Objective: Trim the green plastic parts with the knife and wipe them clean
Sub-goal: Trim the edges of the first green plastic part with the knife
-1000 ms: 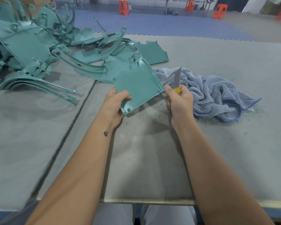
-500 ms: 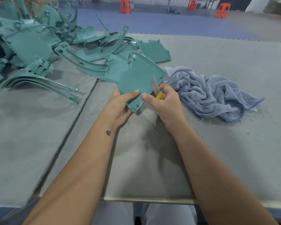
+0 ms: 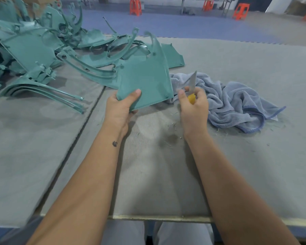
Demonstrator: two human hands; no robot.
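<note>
My left hand (image 3: 121, 110) grips the near corner of a flat green plastic panel (image 3: 145, 80), held tilted above the grey table with its curved top pointing away. My right hand (image 3: 194, 106) is closed on a knife (image 3: 192, 85) with a yellow handle; the bare blade points up and away, just right of the panel's right edge and apart from it. A crumpled blue-grey towel (image 3: 237, 103) lies on the table right of the knife.
A pile of green plastic parts (image 3: 42, 50) covers the table's far left, with curved strips (image 3: 42, 92) lying nearer. Thin shavings are scattered on the grey mat (image 3: 157, 165) under my hands. Orange stools (image 3: 135, 6) stand on the floor beyond.
My right hand drew the knife off the panel's lower edge, moving right, with the blade now upright. My left hand turned the panel more upright and shifted its grip to the near corner.
</note>
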